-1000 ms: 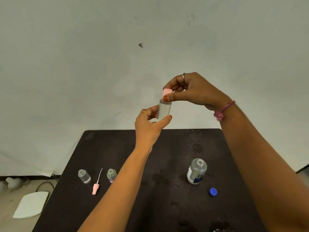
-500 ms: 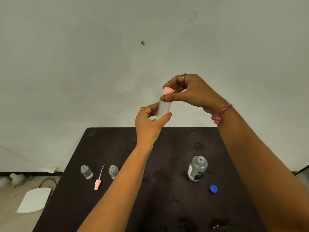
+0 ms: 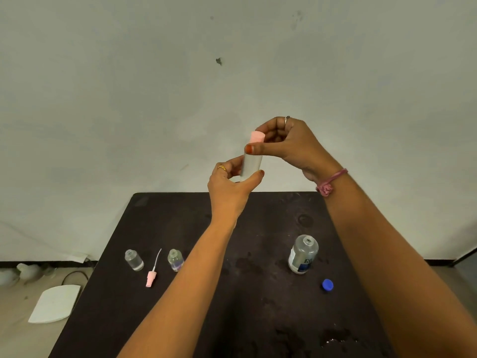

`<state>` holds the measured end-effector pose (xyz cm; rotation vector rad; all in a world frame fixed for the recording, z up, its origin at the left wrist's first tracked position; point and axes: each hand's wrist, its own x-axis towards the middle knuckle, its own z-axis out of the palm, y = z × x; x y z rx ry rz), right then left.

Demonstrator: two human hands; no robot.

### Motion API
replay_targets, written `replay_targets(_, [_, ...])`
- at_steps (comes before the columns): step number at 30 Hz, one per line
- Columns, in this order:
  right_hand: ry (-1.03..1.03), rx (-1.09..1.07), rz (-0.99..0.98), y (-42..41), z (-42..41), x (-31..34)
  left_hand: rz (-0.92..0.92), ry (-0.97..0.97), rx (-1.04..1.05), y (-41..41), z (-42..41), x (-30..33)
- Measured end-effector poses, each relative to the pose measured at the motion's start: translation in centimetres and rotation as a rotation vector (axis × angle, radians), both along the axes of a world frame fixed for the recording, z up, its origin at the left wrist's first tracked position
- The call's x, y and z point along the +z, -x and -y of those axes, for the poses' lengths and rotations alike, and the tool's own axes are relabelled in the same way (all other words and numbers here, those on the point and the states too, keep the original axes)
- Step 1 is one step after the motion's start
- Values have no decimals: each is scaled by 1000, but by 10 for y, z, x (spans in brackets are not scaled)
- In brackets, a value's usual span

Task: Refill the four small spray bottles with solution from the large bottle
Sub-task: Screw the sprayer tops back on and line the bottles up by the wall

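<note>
Hands work together above the far edge of the dark desk [image 3: 258, 293], raised to eye level, likely so the thread can be watched. The left hand [image 3: 229, 189] wraps thumb and fingers round the body of a small spray bottle [image 3: 251, 166], keeping it upright and steady, while the right hand [image 3: 291, 146] pinches its pink spray cap [image 3: 256, 137] from above, thumb in front and fingers curled behind (whether it is being screwed on or off cannot be told from this view). Down on the desk, two more small bottles [image 3: 134, 260] [image 3: 175, 260] stand uncapped at the left, near each other, with a loose pink sprayer head [image 3: 151, 277] and its dip tube lying between them, set aside to leave the necks free for pouring. The large bottle [image 3: 302, 254] stands open at the right, well apart from them, and its blue lid [image 3: 327, 284] rests just beside it within easy reach. A fourth small bottle is not in sight.
</note>
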<state>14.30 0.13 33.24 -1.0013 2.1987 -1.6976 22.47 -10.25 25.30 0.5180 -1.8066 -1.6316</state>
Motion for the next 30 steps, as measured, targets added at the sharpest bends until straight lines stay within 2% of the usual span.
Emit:
replay_targets(2, [-48,-31,11,0,3,-3,6,3,2,-1,0,-1])
replay_targets(5, [-114,131,112,3,-5,-3,6,-11,-3,-2,-1,-1])
replay_targets(7, [-67,162,119,3,-7,-4,10,-6,0,-1,-1,-1])
replay_targets(10, [30,-6,133,1,3,-13,8,0,7,-1,-1,-2])
replay_targets(12, [-23,-67,129,1,10,-18,5,1,15,-1,0,-3])
replay_targets(14, [-87,20,170,1,10,-19,6,-6,20,-1,0,-4])
replay_targets(17, [-49,148,211,1,2,-16,10,-8,20,0,2,-4])
replay_targets(22, [28,-77,217,-4,17,-21,9,3,31,2,3,-6])
replay_targets(24, [18,-85,245,-5,23,-25,9,10,23,3,3,-7])
replay_targets(30, [-19,203,260,7,6,-26,16,-2,14,5,4,-9])
